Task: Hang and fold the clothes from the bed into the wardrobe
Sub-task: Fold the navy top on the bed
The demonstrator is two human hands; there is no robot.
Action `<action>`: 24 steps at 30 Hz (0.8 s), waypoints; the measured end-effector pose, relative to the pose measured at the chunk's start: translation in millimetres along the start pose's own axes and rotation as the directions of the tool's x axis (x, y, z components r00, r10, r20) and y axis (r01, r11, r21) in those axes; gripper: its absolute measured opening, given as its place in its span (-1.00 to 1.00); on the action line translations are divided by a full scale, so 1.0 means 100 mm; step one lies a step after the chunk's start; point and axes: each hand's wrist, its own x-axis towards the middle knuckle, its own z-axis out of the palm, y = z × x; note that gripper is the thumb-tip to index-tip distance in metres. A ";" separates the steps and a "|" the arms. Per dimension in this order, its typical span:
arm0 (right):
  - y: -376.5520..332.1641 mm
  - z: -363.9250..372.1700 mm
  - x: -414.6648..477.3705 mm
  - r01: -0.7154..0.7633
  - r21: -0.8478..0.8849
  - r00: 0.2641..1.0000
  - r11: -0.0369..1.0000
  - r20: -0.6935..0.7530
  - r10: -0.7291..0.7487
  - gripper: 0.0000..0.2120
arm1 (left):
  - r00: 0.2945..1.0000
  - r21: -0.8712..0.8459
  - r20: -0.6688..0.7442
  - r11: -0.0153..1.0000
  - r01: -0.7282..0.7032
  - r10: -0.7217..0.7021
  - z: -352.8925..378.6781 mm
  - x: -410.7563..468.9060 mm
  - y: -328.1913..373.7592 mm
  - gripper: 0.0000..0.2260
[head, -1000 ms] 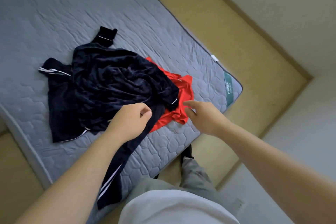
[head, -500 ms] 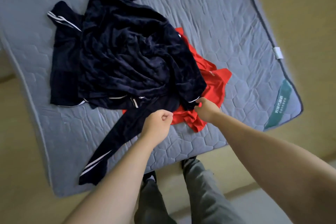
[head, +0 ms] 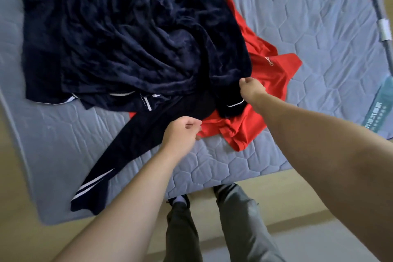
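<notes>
On the bed (head: pixel 319 17), navy clothes (head: pixel 138 38) lie heaped over a red shirt (head: pixel 274 74). The right hand (head: pixel 253 89) pinches the navy hem. The left hand (head: pixel 182 132) is clenched at the near edge, hold unclear. Judged soft, limp, light: take by collar or waistband.

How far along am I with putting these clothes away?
Barely started. Done: nothing visible; the navy clothes and red garment lie heaped on the bed. In hand: your right hand grips the navy clothes; the left hand is curled beside them, grip unclear. Left: hanging and folding both.
</notes>
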 end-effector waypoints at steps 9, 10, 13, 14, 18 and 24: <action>-0.44 -0.37 -1.42 0.207 0.254 0.977 0.945 -0.112 -0.184 -0.82 | 1.000 -0.109 -0.015 0.994 0.018 -0.020 -0.40 -0.89 0.38 -0.85; -0.54 -0.42 -1.66 0.222 0.294 0.974 0.930 -0.102 -0.201 -0.80 | 1.000 -0.129 -0.020 0.992 0.012 -0.014 -0.48 -1.03 0.47 -0.85; -0.84 -0.55 -2.39 0.235 0.410 0.968 0.881 -0.022 -0.248 -0.76 | 0.999 -0.168 -0.046 0.986 -0.014 0.007 -0.75 -1.49 0.72 -0.83; -0.95 -0.60 -2.65 0.235 0.419 0.963 0.877 0.022 -0.269 -0.74 | 0.998 -0.173 -0.056 0.984 -0.030 0.020 -0.84 -1.65 0.78 -0.83; -1.31 -0.72 -3.62 0.190 0.481 0.942 0.856 0.157 -0.297 -0.86 | 0.985 -0.160 -0.126 0.978 -0.133 0.114 -1.24 -2.25 0.94 -0.87; -1.60 -0.52 -4.74 0.302 0.397 0.869 0.867 0.261 -0.422 -0.84 | 0.980 -0.254 -0.185 0.960 -0.121 0.074 -1.84 -2.82 0.88 -0.73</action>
